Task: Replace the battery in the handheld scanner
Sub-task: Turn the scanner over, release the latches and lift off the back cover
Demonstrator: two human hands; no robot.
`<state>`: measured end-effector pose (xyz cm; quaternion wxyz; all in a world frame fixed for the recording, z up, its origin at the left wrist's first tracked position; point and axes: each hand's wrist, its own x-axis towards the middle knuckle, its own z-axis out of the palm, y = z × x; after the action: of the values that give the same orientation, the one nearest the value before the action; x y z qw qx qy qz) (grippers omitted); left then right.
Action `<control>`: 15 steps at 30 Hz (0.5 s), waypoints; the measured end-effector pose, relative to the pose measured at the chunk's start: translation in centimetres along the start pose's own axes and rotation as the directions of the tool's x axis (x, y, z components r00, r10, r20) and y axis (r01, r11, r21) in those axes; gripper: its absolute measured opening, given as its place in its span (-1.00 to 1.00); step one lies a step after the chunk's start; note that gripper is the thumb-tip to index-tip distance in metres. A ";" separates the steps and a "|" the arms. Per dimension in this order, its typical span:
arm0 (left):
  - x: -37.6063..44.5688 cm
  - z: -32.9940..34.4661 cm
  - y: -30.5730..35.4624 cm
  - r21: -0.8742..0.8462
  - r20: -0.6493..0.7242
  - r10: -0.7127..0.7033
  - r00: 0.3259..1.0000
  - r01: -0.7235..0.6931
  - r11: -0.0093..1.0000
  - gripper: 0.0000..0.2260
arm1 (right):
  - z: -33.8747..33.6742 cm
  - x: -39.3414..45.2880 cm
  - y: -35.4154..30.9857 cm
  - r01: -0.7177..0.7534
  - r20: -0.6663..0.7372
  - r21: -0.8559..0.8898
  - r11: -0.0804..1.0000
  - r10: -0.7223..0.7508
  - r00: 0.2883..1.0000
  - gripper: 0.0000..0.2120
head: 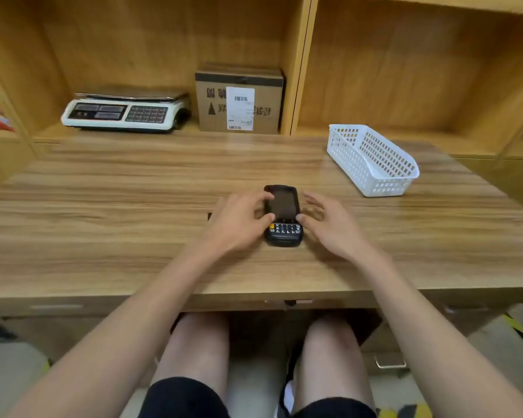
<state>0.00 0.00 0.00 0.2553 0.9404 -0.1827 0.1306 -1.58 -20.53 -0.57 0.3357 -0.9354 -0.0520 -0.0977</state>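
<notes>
The black handheld scanner [283, 215] lies face up on the wooden desk [133, 236], dark screen away from me, keypad with a yellow key toward me. My left hand [239, 224] holds its left edge, index finger at the screen's top corner and thumb by the keypad. On the other side, my right hand [332, 227] has its fingers spread, with the thumb tip touching the scanner's right edge. A small dark object [209, 216] peeks out behind my left hand, mostly hidden.
A white perforated plastic basket [372, 158] stands at the back right of the desk. In the shelf behind are a weighing scale [124, 111] and a labelled cardboard box [239, 101]. Beneath the desk edge are my knees.
</notes>
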 end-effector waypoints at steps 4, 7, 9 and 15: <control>-0.2 0.2 -0.4 0.048 -0.003 0.004 1.000 -0.004 0.999 -0.69 | 0.4 0.0 0.4 -0.032 0.023 0.053 0.998 0.030 0.999 -0.38; -0.4 0.4 -0.4 0.051 -0.010 -0.002 1.000 0.002 0.999 -0.70 | 0.5 -0.3 -0.2 -0.067 0.031 0.086 0.994 0.065 0.997 -0.56; -0.5 0.5 -0.5 0.040 -0.012 -0.007 1.000 0.008 0.999 -0.70 | 0.4 -0.6 -0.5 -0.081 0.033 0.089 0.993 0.079 0.996 -0.63; -0.5 0.7 -0.7 0.020 -0.019 -0.015 1.000 0.015 1.000 -0.68 | 0.6 -1.0 -1.0 -0.061 0.017 0.117 0.991 0.060 0.998 -0.64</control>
<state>-0.10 0.30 -1.04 0.2482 0.9431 -0.1719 0.1394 -2.68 -19.45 -0.60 0.3928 -0.9158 -0.0317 -0.0778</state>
